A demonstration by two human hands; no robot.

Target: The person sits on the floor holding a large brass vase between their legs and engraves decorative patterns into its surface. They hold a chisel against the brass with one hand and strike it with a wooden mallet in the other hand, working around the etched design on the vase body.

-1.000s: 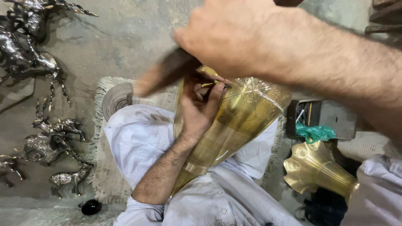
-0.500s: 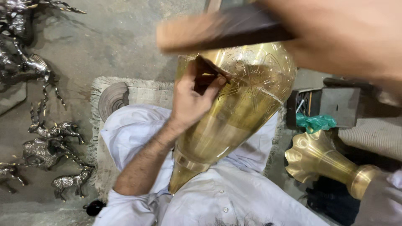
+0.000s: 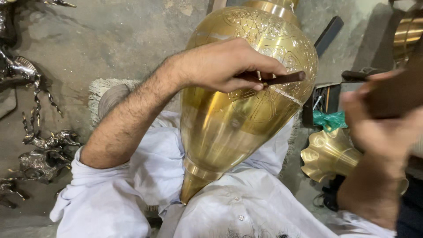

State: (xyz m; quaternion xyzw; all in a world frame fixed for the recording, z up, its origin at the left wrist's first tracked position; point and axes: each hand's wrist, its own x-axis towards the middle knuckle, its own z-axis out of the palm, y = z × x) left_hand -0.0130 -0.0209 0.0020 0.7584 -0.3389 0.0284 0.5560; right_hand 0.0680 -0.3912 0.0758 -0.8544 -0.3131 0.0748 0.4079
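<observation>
A large engraved brass vase (image 3: 229, 123) lies tilted across my lap, its narrow neck toward my body and its wide belly away. My left hand (image 3: 220, 66) rests on the belly, shut on a thin dark chisel (image 3: 282, 79) whose tip touches the engraved surface. My right hand (image 3: 374, 114) is raised at the right, blurred, shut on a dark wooden mallet (image 3: 396, 92), apart from the chisel. White sleeves and white trousers (image 3: 145, 176) fill the lower frame.
A second fluted brass piece (image 3: 326, 154) stands at the right beside a green bag (image 3: 328, 120) and a dark box. Several silvery metal animal figures (image 3: 44, 154) lie on the concrete floor at the left. A fringed mat (image 3: 103, 94) is under me.
The view has closed in on the vase. My right hand with the mallet has swung from the upper middle down to the right. My left hand keeps the chisel on the brass.
</observation>
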